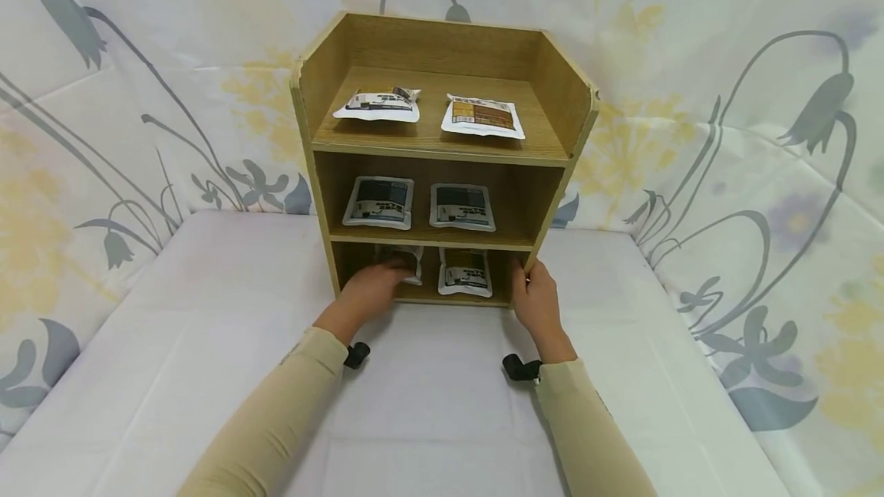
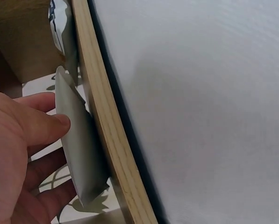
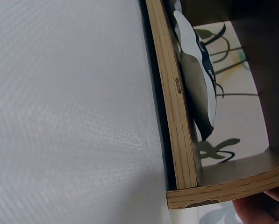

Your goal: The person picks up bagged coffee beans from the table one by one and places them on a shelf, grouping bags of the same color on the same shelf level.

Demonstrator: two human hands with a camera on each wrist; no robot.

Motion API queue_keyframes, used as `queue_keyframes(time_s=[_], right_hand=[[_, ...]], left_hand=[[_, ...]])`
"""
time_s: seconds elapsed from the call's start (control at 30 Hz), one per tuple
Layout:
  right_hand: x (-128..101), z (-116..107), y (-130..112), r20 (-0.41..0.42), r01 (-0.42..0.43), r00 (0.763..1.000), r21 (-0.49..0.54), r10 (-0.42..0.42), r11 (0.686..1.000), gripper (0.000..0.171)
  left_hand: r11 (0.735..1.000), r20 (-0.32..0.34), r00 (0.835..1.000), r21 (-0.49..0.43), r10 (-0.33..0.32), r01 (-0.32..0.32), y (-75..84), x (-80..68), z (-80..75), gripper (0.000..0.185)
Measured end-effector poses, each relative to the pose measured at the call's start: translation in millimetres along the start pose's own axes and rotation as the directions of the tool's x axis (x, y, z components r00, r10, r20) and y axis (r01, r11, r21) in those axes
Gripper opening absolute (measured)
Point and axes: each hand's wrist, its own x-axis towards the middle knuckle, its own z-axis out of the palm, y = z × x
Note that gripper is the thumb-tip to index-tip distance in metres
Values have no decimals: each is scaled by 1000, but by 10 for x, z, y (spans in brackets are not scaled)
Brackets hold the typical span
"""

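Note:
A small wooden shelf unit stands on the white surface with flat packets on its three levels. My left hand reaches into the bottom level and pinches the left packet, thumb on one face and fingers behind it. In the left wrist view this packet leans on its edge beside the wooden front edge. My right hand grips the right side panel low down, its fingers showing outside the panel. Right of the pinched packet lies another bottom packet.
Two packets, one left and one right, lie on the top level. The middle level holds two dark-fronted packets, a left and a right. Flower-printed cloth hangs behind; a white cloth covers the table.

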Motion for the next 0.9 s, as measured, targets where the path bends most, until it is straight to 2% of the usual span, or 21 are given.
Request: queue_keyframes(time_s=[0.27, 0.63, 0.9], right_hand=[[-16, 17, 15, 13, -20, 1000, 7, 20, 1000, 45], [-1, 3, 4, 10, -12, 1000, 13, 12, 1000, 44], [12, 1, 20, 27, 3, 1000, -1, -3, 1000, 44]], left_hand=[[1000, 40, 999, 1, -20, 20, -39, 14, 57, 44], [999, 0, 1000, 35, -13, 13, -31, 30, 86, 36], [1000, -37, 999, 4, -23, 23, 2, -82, -7, 32]])
